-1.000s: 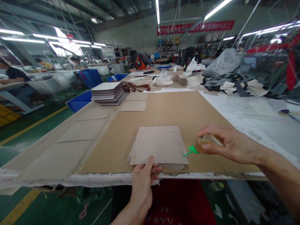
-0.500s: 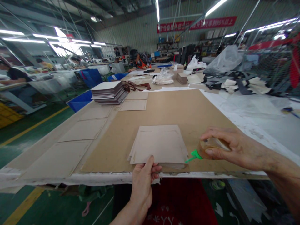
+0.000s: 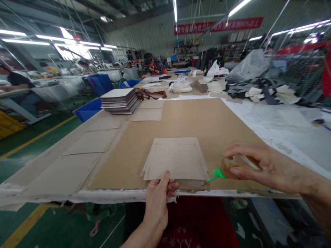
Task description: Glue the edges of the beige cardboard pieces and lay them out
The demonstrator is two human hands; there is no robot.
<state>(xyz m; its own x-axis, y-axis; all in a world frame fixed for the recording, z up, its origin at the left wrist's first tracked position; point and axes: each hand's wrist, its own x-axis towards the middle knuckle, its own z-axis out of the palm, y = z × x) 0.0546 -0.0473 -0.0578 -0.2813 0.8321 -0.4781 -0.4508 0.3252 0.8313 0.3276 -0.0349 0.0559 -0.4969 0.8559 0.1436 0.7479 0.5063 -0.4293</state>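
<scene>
A small stack of grey-beige sheets lies at the front edge of the brown board. My left hand pinches the stack's near edge, thumb on top and fingers beneath. Tilted on its side, a glue bottle with amber contents is gripped in my right hand. Its green nozzle points left and down, the tip beside the stack's lower right corner. Whether the tip touches the sheets I cannot tell.
Several loose sheets lie in a column on the left. Behind them stand a tall stack of panels and brown straps. Dark fabric scraps and plastic bags are at right. A co-worker bends over the far end.
My right hand has shifted slightly right and down with the glue bottle, taking the nozzle tip a little away from its earlier spot. My left hand and the sheets have stayed put.
</scene>
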